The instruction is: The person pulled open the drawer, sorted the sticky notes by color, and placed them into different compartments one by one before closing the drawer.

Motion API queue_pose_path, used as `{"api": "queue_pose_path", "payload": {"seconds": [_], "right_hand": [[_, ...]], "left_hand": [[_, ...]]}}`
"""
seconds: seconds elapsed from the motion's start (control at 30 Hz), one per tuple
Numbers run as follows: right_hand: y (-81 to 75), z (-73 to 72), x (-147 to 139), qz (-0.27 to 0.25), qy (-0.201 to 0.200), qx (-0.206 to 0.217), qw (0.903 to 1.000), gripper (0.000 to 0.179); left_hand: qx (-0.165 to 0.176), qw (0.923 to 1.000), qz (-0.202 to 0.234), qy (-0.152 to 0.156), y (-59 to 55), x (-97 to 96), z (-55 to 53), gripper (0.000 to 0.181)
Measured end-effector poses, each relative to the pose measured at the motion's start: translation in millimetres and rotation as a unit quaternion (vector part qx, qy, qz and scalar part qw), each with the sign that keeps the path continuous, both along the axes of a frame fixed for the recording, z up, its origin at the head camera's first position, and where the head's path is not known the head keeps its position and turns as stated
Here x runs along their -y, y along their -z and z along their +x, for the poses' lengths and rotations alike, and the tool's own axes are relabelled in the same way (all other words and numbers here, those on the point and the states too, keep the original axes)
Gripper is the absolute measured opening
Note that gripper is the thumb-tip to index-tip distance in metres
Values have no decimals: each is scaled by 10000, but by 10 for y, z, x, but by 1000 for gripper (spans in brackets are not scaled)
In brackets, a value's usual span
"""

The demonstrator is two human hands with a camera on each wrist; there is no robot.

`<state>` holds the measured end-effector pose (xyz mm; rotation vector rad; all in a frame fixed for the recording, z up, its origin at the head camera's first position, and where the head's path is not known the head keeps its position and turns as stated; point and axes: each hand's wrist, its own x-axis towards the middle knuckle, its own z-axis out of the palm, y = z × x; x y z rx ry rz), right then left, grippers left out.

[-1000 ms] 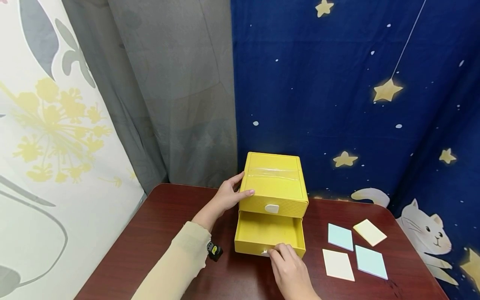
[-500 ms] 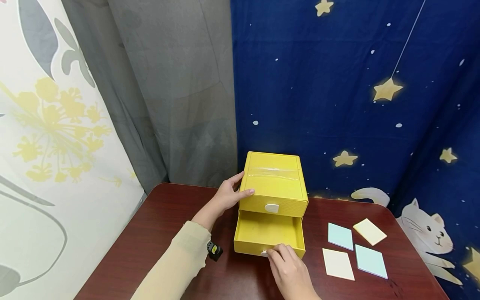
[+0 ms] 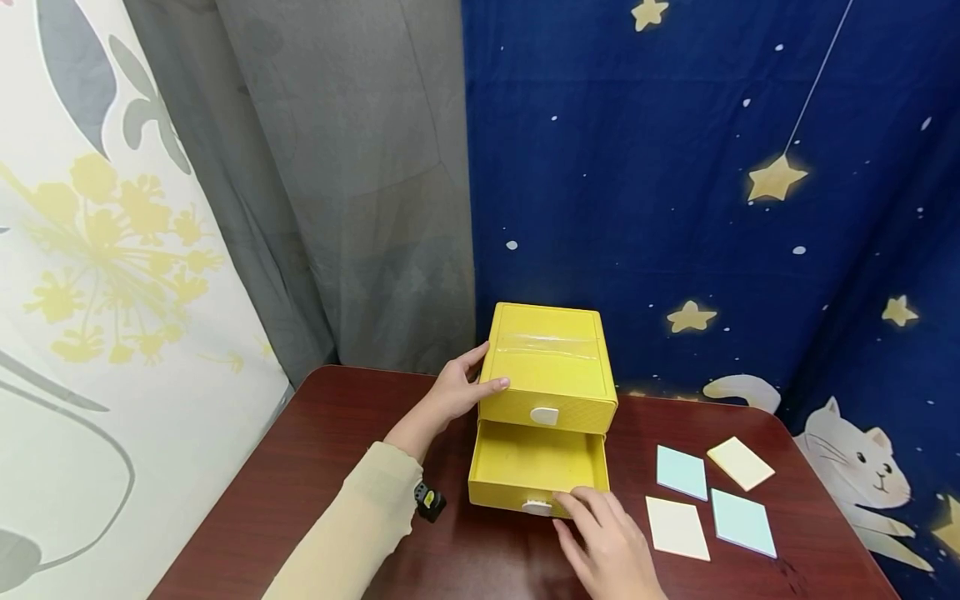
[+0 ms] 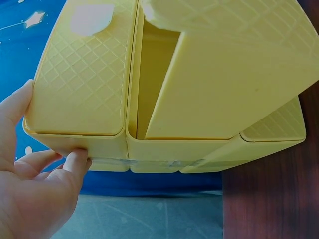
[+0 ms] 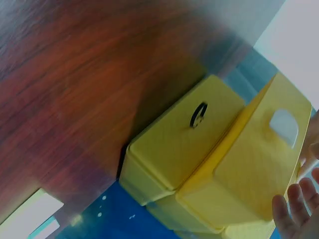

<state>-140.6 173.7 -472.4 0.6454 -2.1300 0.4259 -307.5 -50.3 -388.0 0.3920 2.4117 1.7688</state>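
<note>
A yellow drawer cabinet [image 3: 551, 350] stands on the table with a lower drawer [image 3: 495, 495] pulled out; its visible inside is bare. My left hand [image 3: 453, 390] rests on the cabinet's upper left corner, thumb over the top and fingers along the side. The left wrist view shows those fingers [image 4: 75, 162] touching the side panel. Just right of the drawer's white handle [image 3: 536, 507] is my right hand [image 3: 609, 542], fingers loosely extended at the drawer front and holding nothing. In the right wrist view, that hand's fingertips [image 5: 295, 191] appear beside the yellow front.
Two pale blue note pads [image 3: 681, 472] and two cream note pads [image 3: 677, 528] lie right of the cabinet on the dark red table [image 3: 315, 467]. The lowest drawer [image 5: 184, 134] is shut and bears a dark ring. Curtains [image 3: 375, 250] hang behind.
My right hand has let go of the white handle and shifted right, its fingers spreading, so the handle now shows. The left hand and pulled-out drawer have stayed in place.
</note>
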Motion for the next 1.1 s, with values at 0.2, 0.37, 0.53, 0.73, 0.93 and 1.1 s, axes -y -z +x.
{"api": "queue_pose_path", "payload": {"seconds": [0.2,0.37,0.53,0.73,0.93,1.1], "right_hand": [[-96,-48,-203,-507,148,14,9986,35],[-167,-62,-435,-824,705,1035,9887,42],[-177,-119,-670,-781,1226,2380,9603,60],[-64,-219,-916,-541,1323,3042,9418,74],[108,-290,-1092,-104,1585,3606,9191,85],[241,-312,-1209,216,1781,3934,9017,88]], "left_hand": [[25,10000,-4,-23,12,9,-5,88],[24,10000,-23,-28,17,14,-9,89],[49,10000,7,-19,11,11,-5,89],[71,10000,34,-18,7,11,-4,89],[71,10000,9,-28,5,9,-1,89],[71,10000,0,-37,0,7,8,88]]}}
